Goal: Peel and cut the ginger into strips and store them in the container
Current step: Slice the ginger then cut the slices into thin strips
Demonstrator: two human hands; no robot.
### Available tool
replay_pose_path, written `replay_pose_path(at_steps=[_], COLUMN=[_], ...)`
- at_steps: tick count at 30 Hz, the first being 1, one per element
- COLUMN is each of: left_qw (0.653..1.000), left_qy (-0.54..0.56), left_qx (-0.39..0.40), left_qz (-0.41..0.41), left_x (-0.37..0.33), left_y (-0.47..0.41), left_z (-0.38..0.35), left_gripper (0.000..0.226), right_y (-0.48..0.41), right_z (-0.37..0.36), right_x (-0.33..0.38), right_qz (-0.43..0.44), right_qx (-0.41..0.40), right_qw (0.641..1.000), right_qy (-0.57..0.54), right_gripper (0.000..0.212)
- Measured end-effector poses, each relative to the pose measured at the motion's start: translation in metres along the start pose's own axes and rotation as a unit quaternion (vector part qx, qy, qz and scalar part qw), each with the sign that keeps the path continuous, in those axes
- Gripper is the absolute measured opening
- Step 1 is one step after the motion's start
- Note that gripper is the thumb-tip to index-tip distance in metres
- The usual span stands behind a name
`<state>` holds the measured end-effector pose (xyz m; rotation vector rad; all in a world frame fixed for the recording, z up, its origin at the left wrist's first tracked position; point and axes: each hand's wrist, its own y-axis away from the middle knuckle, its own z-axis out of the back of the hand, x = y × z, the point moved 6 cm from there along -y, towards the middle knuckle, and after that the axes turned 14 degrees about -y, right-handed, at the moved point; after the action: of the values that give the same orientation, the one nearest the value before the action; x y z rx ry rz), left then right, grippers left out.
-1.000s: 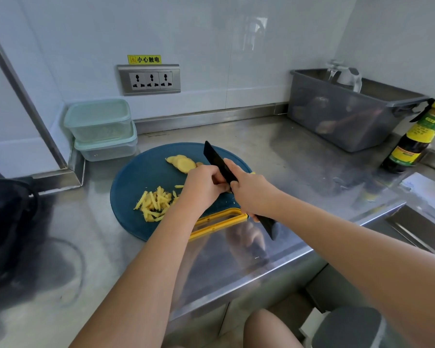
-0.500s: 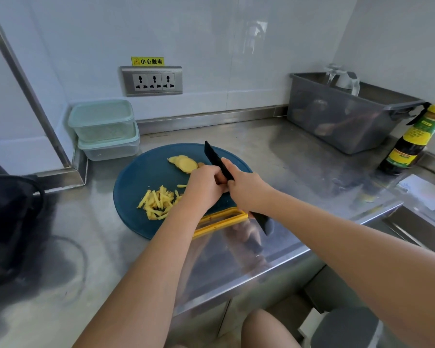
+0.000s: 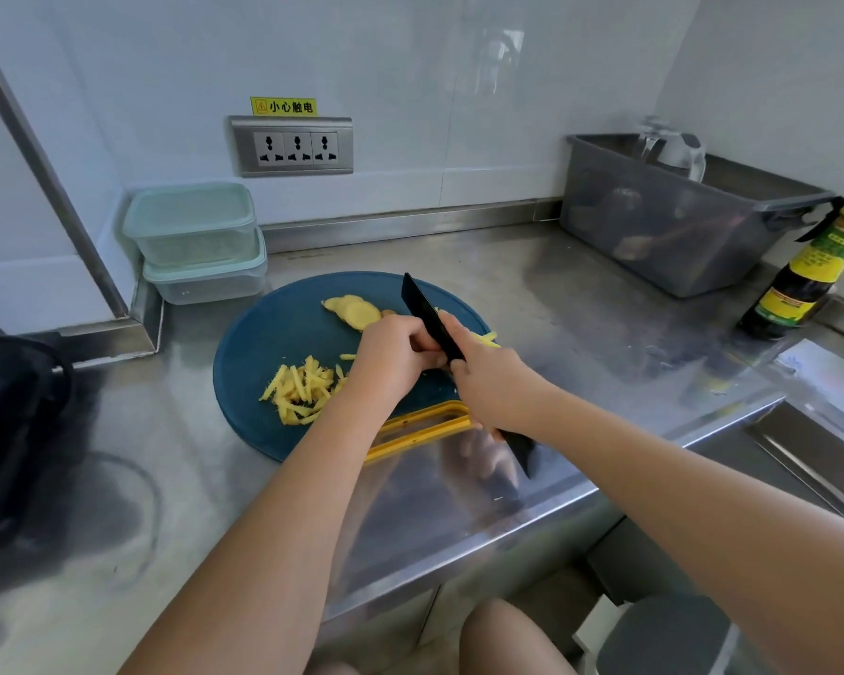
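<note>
Two heaps on the blue cutting board (image 3: 264, 333) show the progress. A pile of ginger strips (image 3: 298, 389) lies at about 7 o'clock on it, already cut. A fan of peeled ginger slices (image 3: 354, 309) waits at about 12 o'clock, not yet cut. A few loose strips (image 3: 488, 337) lie at 3 o'clock, past the blade.

No skin shows on any piece, so peeling looks finished and cutting seems roughly half done. The right hand (image 3: 493, 387) is clenched round the handle of the black knife (image 3: 430, 324), its blade pointing to 11 o'clock over the board's middle. The left hand (image 3: 395, 358) sits just beside the blade with its fingers curled down. What lies under them is hidden, so I cannot tell if they pin ginger.

The stacked containers (image 3: 191, 226), lids on, stand at 10 o'clock off the board, against the wall. Storing looks not yet begun.
</note>
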<state>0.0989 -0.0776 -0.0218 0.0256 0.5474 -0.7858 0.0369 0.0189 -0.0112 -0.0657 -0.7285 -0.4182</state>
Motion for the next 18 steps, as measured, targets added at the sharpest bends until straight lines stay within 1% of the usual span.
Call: replay_pose_path(at_steps=[1, 4, 7, 9, 16, 18], left_qw=[1.0, 1.0, 0.999, 1.0, 1.0, 0.999], left_qy=[0.005, 0.011, 0.009, 0.007, 0.009, 0.034], left_qx=[-0.004, -0.014, -0.016, -0.016, -0.011, -0.008], left_qz=[-0.004, -0.019, -0.027, -0.022, -0.009, -0.01], left_x=[0.0, 0.002, 0.0, -0.001, -0.004, -0.002], left_y=[0.0, 0.002, 0.003, 0.005, 0.009, 0.009], left_z=[0.0, 0.001, 0.001, 0.001, 0.0, 0.0], left_gripper=[0.009, 0.007, 0.007, 0.007, 0.004, 0.012], right_y=[0.006, 0.011, 0.005, 0.001, -0.021, -0.02], right_z=[-0.002, -0.002, -0.001, 0.002, 0.002, 0.003], right_x=[-0.004, -0.009, -0.005, -0.003, -0.003, -0.009], right_qz=[0.001, -0.019, -0.011, -0.007, -0.029, -0.035], right_qx=[0.012, 0.008, 0.014, -0.001, -0.013, -0.021], right_qw=[1.0, 0.999, 1.0, 1.0, 0.998, 0.996], right_qy=[0.001, -0.043, -0.008, -0.002, -0.062, -0.084], right_gripper=[0.059, 0.061, 0.061, 0.06, 0.062, 0.06])
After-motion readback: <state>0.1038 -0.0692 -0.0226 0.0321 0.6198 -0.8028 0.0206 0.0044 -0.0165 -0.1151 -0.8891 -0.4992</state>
